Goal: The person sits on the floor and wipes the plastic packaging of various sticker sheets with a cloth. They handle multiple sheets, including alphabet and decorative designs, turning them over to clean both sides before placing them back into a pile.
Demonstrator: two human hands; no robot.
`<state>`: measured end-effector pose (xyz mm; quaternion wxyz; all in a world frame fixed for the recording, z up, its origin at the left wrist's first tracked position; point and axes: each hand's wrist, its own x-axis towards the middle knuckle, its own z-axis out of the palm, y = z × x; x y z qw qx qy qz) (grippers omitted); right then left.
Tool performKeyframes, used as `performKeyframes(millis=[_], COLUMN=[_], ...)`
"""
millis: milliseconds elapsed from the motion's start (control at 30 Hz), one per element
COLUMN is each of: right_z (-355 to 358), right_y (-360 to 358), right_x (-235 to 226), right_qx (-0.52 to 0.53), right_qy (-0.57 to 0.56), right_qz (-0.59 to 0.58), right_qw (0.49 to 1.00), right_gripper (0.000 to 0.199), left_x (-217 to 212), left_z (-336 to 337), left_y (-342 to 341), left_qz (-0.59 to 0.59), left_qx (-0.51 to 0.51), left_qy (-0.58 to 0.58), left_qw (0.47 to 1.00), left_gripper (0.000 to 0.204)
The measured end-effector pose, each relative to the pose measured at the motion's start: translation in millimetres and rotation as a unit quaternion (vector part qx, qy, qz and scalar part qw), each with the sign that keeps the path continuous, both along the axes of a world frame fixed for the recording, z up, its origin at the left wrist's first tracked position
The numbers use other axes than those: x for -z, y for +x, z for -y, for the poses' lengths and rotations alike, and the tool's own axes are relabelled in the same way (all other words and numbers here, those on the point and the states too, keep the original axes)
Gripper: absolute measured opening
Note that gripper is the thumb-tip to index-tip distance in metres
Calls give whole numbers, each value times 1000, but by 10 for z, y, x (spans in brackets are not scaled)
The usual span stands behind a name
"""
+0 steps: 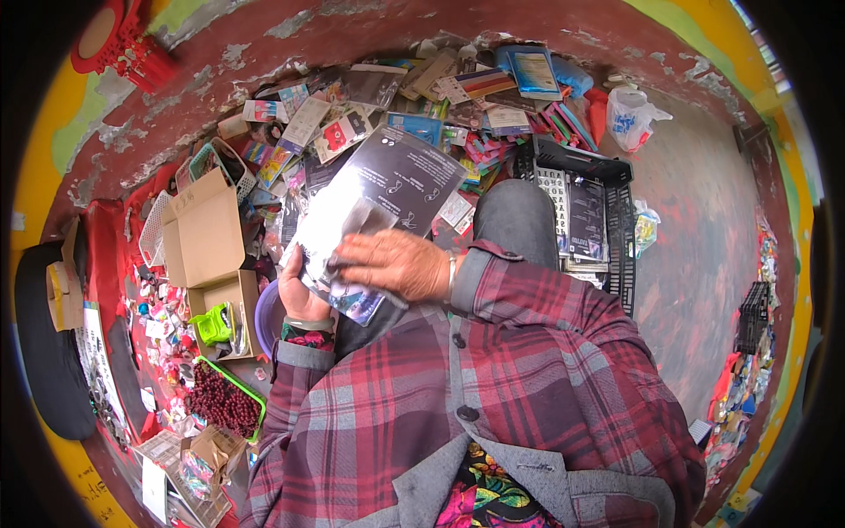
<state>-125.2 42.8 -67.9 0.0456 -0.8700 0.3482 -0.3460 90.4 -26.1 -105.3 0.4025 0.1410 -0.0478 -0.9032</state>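
A large black printed packet point(398, 180) with a shiny, plastic-like surface lies slanted over my lap. Strong glare whitens its left half, and its near end shows a bluish-purple picture. My left hand point(302, 292) grips the packet's left near edge, with the thumb up along the side and the other fingers hidden beneath. Across the near part of the packet, my right hand point(396, 264) rests palm down, fingers stretched out to the left over the glossy surface. A greyish flap or reflection shows just beyond those fingers.
A black plastic crate point(623, 233) holding printed sheets stands by my right knee. Packaged goods point(484, 84) pile along the wall. On my left are an open cardboard box point(207, 233), a purple tub point(267, 319) and a green-rimmed basket point(255, 393) of dark red beads.
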Motion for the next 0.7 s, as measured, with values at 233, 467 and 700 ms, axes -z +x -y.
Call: performKeyframes(millis=[233,467,700], right_z=[292,347,-121], right_y=[-625,-1099,-718], right_x=[251,254,-195], right_qx=[290,424,110], right_qy=[36,273,550], right_qz=[21,355,577], right_qw=[956,788,593], right_gripper=[34,21,39], left_x=[-34,9,-437], left_z=[-10,70,245], left_y=[-7,325,142], left_qz=[-4,15,65], left_qx=[-12,-82,-77], left_qy=[17,2,-66], left_qw=[1000,997,993], left_gripper=[46,44,43])
